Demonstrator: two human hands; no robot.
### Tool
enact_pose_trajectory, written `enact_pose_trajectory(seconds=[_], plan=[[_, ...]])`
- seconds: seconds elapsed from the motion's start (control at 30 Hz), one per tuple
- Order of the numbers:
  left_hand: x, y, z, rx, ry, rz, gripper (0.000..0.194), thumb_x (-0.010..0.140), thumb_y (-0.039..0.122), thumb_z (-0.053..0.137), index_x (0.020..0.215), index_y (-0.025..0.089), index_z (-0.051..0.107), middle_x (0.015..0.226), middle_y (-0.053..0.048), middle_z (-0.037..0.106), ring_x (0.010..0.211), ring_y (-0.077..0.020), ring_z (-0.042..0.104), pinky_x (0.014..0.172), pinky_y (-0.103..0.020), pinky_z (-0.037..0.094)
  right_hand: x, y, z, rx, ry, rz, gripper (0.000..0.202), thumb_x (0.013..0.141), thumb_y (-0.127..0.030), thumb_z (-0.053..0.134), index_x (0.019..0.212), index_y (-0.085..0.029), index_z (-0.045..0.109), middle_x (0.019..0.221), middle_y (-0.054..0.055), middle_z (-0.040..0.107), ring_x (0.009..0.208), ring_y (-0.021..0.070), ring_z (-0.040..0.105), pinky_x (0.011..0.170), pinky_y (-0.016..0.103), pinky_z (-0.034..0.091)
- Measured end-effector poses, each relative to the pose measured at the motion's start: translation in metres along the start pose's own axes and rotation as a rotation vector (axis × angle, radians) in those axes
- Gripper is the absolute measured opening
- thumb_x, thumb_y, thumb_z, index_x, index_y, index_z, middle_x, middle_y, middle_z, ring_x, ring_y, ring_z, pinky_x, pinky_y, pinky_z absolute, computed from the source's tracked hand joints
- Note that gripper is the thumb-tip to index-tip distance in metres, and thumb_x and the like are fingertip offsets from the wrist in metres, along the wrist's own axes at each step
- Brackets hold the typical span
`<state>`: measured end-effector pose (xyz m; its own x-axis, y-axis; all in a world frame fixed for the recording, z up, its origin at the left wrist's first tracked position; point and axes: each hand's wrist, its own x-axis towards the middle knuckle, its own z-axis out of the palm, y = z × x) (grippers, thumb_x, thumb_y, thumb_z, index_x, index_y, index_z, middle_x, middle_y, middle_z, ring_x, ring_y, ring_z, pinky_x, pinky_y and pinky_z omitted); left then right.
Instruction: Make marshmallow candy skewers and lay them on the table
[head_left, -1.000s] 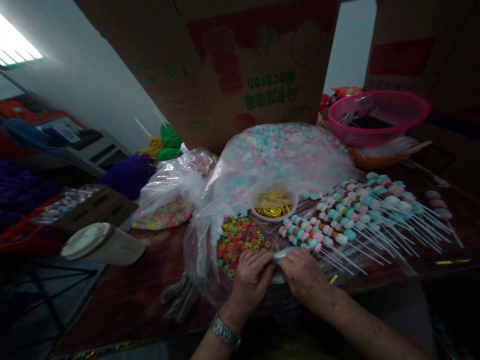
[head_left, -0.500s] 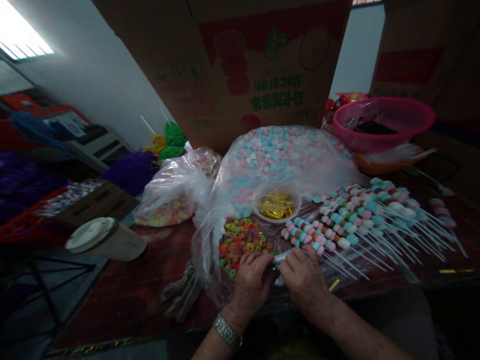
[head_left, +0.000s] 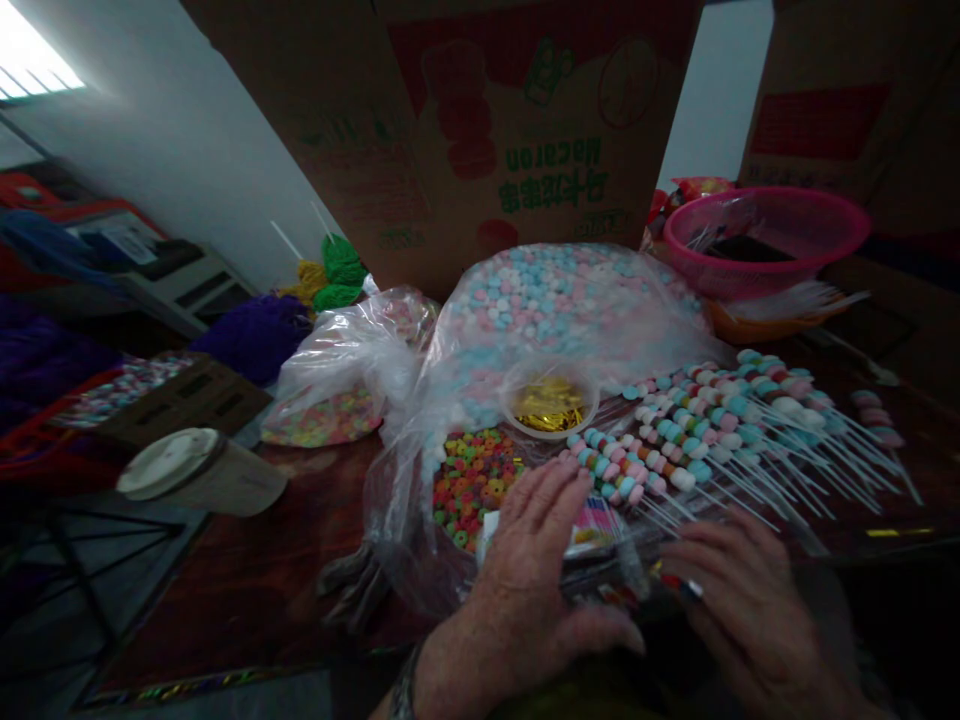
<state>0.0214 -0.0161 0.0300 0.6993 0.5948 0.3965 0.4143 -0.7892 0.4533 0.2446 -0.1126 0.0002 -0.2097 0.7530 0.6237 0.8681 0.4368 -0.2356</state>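
Observation:
My left hand [head_left: 525,585] is open, fingers stretched out and thumb apart, over the near table edge. Under and beside its fingers lies a flat packet with pink and white stripes [head_left: 596,522], partly covered. My right hand [head_left: 750,590] is half curled at the right; a small red-and-white object [head_left: 681,586] shows between its fingers and thumb, too blurred to name. Marshmallow skewers [head_left: 675,440] on white sticks lie in rows just beyond. Ring-shaped cereal [head_left: 472,485] in several colours lies left of my left fingers. A clear bowl [head_left: 551,432] contains gold twist ties.
A large clear bag of marshmallows [head_left: 555,300] stands behind the bowl, before a cardboard box [head_left: 450,210]. A lidded paper cup [head_left: 232,480] leans at the left, near grey gloves [head_left: 356,585]. A pink basket [head_left: 772,275] stands back right.
My hands were together, pinching a whitish, shiny thing. They have moved apart: the left has opened, the right has shifted right and nearer me. The striped packet is now visible.

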Motion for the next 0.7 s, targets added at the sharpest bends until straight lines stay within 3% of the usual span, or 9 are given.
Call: enact_pose_trajectory(seconds=[0.03, 0.07, 0.13, 0.17, 0.23, 0.37, 0.47, 0.57, 0.7], plan=[[0.003, 0.011, 0.000, -0.076, -0.059, 0.013, 0.090, 0.059, 0.061, 0.071, 0.129, 0.014, 0.042, 0.129, -0.018, 0.050, 0.119, -0.0347, 0.044, 0.102, -0.050, 0.032, -0.002, -0.010, 0.000, 0.085, -0.023, -0.002, 0.024, 0.081, -0.013, 0.052, 0.103, -0.021, 0.058, 0.087, 0.004, 0.068, 0.093, 0.0228, 0.058, 0.098, 0.048, 0.030], [0.005, 0.021, 0.002, -0.147, -0.107, -0.037, 0.071, 0.064, 0.053, 0.073, 0.120, 0.015, 0.051, 0.120, -0.015, 0.058, 0.111, -0.0315, 0.051, 0.098, -0.045, 0.038, -0.003, -0.019, 0.002, 0.155, -0.014, 0.030, 0.023, 0.080, -0.011, 0.052, 0.101, -0.020, 0.057, 0.083, 0.003, 0.067, 0.088, 0.0213, 0.060, 0.097, 0.045, 0.031], [0.005, 0.030, 0.008, -0.302, -0.197, -0.220, 0.024, 0.075, 0.033, 0.067, 0.092, 0.017, 0.063, 0.088, -0.006, 0.068, 0.082, -0.0207, 0.062, 0.075, -0.031, 0.049, -0.001, -0.033, 0.009, 0.272, 0.051, 0.154, 0.017, 0.082, -0.011, 0.050, 0.094, -0.021, 0.056, 0.077, 0.001, 0.064, 0.078, 0.0186, 0.061, 0.093, 0.041, 0.037], [0.003, 0.031, 0.011, -0.364, -0.227, -0.318, 0.009, 0.078, 0.026, 0.064, 0.081, 0.017, 0.063, 0.076, -0.002, 0.067, 0.070, -0.0161, 0.061, 0.064, -0.024, 0.048, 0.001, -0.037, 0.012, 0.333, 0.067, 0.224, 0.013, 0.083, -0.011, 0.049, 0.090, -0.021, 0.055, 0.075, 0.001, 0.063, 0.074, 0.0174, 0.060, 0.088, 0.037, 0.041], [-0.002, 0.026, 0.013, -0.432, -0.282, -0.440, 0.008, 0.079, 0.019, 0.061, 0.072, 0.016, 0.061, 0.063, 0.001, 0.063, 0.059, -0.0116, 0.056, 0.053, -0.018, 0.041, 0.004, -0.041, 0.017, 0.456, 0.024, 0.339, 0.009, 0.085, -0.015, 0.050, 0.086, -0.022, 0.056, 0.075, 0.001, 0.062, 0.070, 0.0157, 0.059, 0.074, 0.030, 0.046], [-0.010, 0.016, 0.007, -0.421, -0.334, -0.423, 0.007, 0.077, 0.017, 0.060, 0.072, 0.016, 0.063, 0.065, 0.001, 0.062, 0.062, -0.0117, 0.055, 0.056, -0.018, 0.039, 0.009, -0.038, 0.025, 0.622, -0.129, 0.384, 0.014, 0.087, -0.023, 0.049, 0.075, -0.020, 0.056, 0.068, 0.000, 0.058, 0.065, 0.0138, 0.055, 0.058, 0.022, 0.043], [-0.014, 0.013, 0.007, -0.465, -0.240, -0.439, 0.006, 0.079, 0.021, 0.059, 0.078, 0.016, 0.064, 0.071, 0.000, 0.063, 0.067, -0.0128, 0.056, 0.060, -0.020, 0.041, 0.008, -0.035, 0.035, 0.642, -0.108, 0.435, 0.027, 0.089, -0.029, 0.046, 0.064, -0.019, 0.050, 0.060, -0.001, 0.051, 0.059, 0.0130, 0.050, 0.055, 0.022, 0.039], [-0.021, 0.010, 0.017, -0.469, -0.174, -0.494, 0.007, 0.077, 0.023, 0.062, 0.076, 0.016, 0.060, 0.067, 0.001, 0.061, 0.062, -0.0121, 0.055, 0.056, -0.019, 0.041, 0.003, -0.034, 0.045, 0.676, -0.167, 0.610, 0.035, 0.090, -0.037, 0.043, 0.061, -0.018, 0.048, 0.058, -0.001, 0.049, 0.057, 0.0129, 0.046, 0.053, 0.023, 0.036], [-0.028, 0.002, 0.022, -0.246, -0.164, -0.338, 0.011, 0.082, 0.020, 0.055, 0.073, 0.016, 0.059, 0.066, -0.002, 0.061, 0.062, -0.0142, 0.055, 0.059, -0.023, 0.041, -0.003, -0.032, 0.051, 0.813, -0.278, 0.786, 0.043, 0.091, -0.047, 0.038, 0.059, -0.018, 0.044, 0.053, -0.004, 0.039, 0.051, 0.0110, 0.037, 0.046, 0.022, 0.030]])
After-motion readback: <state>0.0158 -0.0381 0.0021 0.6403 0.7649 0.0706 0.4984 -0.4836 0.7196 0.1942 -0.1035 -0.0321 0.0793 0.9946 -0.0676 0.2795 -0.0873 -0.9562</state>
